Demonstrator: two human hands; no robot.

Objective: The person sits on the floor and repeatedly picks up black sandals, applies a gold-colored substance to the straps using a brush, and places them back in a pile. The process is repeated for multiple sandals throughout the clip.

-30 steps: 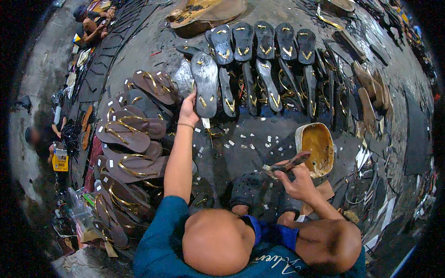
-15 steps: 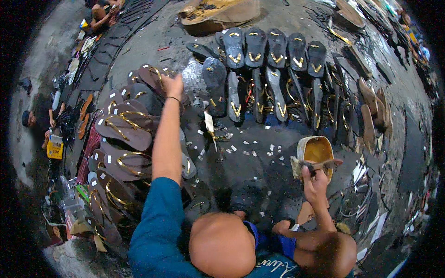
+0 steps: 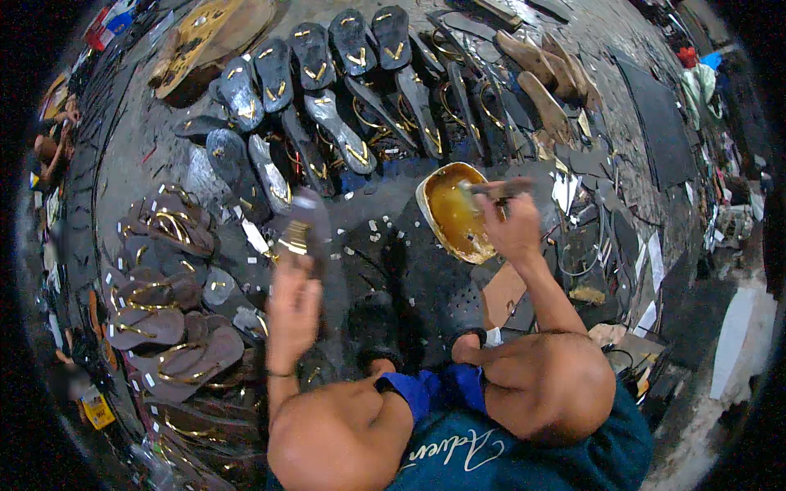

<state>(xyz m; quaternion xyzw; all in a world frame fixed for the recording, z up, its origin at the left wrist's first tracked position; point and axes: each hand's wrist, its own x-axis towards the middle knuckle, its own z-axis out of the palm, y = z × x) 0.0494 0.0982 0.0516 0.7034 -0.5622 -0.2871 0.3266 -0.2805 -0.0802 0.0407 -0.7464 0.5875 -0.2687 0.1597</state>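
My left hand (image 3: pixel 293 311), smeared by motion, grips a dark brown flip-flop (image 3: pixel 309 209) with gold straps and holds it upright in front of my left knee. In my right hand (image 3: pixel 517 233) is a brush (image 3: pixel 509 188) with a brown handle, its tip over the amber, glue-like liquid in a cream tub (image 3: pixel 425 209). Beside my left arm lies a heap of brown flip-flops (image 3: pixel 168 323) with gold straps and small white labels. Black flip-flops (image 3: pixel 311 57) with gold straps stand in rows beyond the tub.
A large round wooden block (image 3: pixel 213 41) lies at the far left. Wooden foot-shaped forms (image 3: pixel 544 74) rest at the far right. White scraps litter the floor between my hands, and dark sheets (image 3: pixel 655 123) lie at the right. A person (image 3: pixel 53 147) sits at the left edge.
My left hand has come back from the heap with a brown flip-flop. My right hand has lifted the brush from the tub's near rim to above the liquid. The view has shifted right.
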